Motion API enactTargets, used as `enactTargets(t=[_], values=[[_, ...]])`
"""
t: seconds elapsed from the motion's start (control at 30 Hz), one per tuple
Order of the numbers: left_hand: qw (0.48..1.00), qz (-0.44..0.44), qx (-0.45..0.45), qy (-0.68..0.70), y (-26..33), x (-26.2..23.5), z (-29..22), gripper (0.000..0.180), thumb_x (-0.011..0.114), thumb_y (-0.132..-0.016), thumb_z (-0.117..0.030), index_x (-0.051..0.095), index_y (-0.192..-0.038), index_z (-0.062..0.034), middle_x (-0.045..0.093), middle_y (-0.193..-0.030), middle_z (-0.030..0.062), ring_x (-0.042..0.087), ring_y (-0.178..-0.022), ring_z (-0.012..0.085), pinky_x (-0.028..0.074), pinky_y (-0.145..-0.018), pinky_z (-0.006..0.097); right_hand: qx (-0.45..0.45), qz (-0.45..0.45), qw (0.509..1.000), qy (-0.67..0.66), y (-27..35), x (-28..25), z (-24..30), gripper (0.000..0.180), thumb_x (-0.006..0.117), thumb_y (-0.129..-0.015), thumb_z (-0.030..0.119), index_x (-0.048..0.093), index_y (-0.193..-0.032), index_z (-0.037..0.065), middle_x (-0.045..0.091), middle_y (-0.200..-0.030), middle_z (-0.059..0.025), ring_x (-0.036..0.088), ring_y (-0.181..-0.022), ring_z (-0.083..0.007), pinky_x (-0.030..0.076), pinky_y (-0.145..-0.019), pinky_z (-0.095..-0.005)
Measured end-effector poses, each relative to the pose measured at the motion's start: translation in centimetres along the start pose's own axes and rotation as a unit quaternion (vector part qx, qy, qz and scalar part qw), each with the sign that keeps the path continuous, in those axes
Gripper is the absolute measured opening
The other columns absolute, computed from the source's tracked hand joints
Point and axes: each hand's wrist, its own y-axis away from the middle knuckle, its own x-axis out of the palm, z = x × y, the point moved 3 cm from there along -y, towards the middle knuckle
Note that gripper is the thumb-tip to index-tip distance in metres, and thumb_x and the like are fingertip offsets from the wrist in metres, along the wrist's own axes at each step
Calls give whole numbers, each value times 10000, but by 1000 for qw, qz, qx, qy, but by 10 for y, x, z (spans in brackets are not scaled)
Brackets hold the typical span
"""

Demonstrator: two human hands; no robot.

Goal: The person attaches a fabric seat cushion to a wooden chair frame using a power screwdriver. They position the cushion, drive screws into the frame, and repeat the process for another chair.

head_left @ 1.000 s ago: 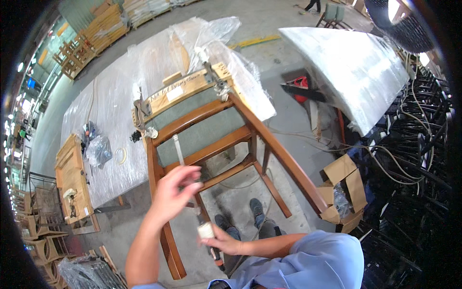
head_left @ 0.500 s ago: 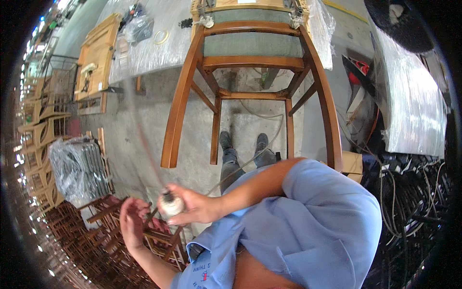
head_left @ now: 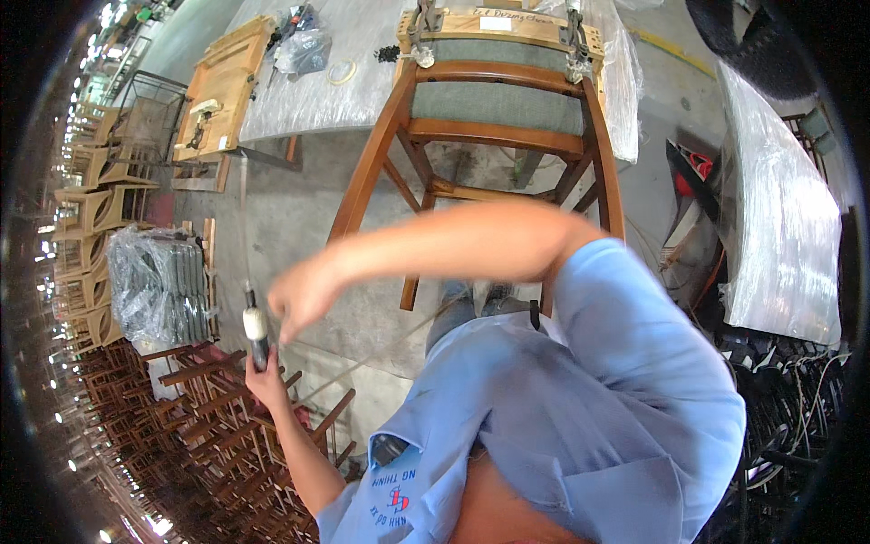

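Observation:
At the lower left, my left hand (head_left: pixel 265 379) grips the black lower end of a slim cylindrical power tool (head_left: pixel 257 325) with a cream middle. The tool stands upright below a thin line that runs up from its black top. Close to the tool's right side is my right hand (head_left: pixel 306 297), smeared by motion; its fingers point downward and whether they hold anything cannot be made out. Beyond my arms a brown wooden chair frame (head_left: pixel 498 138) with a grey-green pad is tipped over, legs toward me, its far end against a clamped wooden jig (head_left: pixel 494 25).
A plastic-wrapped table (head_left: pixel 317 104) carries a tape roll (head_left: pixel 342 72) and a bagged bundle (head_left: pixel 304 52). Left are a wooden jig board (head_left: pixel 217 95), wrapped stacked pads (head_left: pixel 159 286) and piled brown frames (head_left: pixel 195 408). A wrapped stack (head_left: pixel 784 218) stands right.
My left hand has closed on the tool's lower end. My right hand, earlier around the tool, has moved up and off to its right side. The tool has shifted left and up.

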Motion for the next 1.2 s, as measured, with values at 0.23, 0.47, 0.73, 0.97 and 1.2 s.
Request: enactTargets(t=[0.23, 0.47, 0.73, 0.97, 1.2], values=[[976, 30, -33, -214, -91, 105, 2, 541, 828, -758, -516, 732, -1053, -73, 723, -828, 143, 687, -775, 355, 518, -726, 471, 78, -338, 936, 65, 217, -124, -13, 509, 650, -956, 435, 618, -1229, 7, 687, -1120, -230, 666, -1064, -382, 528, -908, -455], [984, 51, 22, -169, -234, 276, -77, 594, 812, -747, -586, 736, -1091, -108, 749, -926, 166, 712, -892, 393, 534, -748, 498, 527, -375, 704, 293, 341, -102, -109, 643, 661, -933, 455, 500, -1405, 49, 392, -1528, -238, 373, -1408, -449, 391, -1064, -623], [987, 145, -17, -63, -330, 463, -177, 702, 735, -811, -617, 705, -1123, 10, 723, -1112, 233, 678, -1039, 438, 525, -863, 525, 683, -494, 535, 59, 439, -33, -129, 929, 672, -920, 451, 174, -1565, 5, 391, -1481, -313, 470, -1322, -501, 444, -1033, -594], [988, 142, -38, -47, -375, 542, -179, 681, 702, -862, -577, 692, -1088, 65, 698, -1024, 298, 665, -992, 473, 518, -882, 543, 609, -558, 555, 98, 465, -39, -152, 552, 580, -983, 354, 517, -1415, 17, 635, -1250, -254, 643, -1113, -420, 512, -963, -491], [971, 96, -28, -218, -380, 518, -236, 624, 670, -908, -494, 586, -1305, -21, 565, -1284, 263, 541, -1206, 460, 485, -922, 580, 408, -797, 423, 139, 587, -213, -185, 333, 659, -938, 310, 726, -992, -11, 727, -824, -190, 710, -776, -305, 546, -731, -425]])
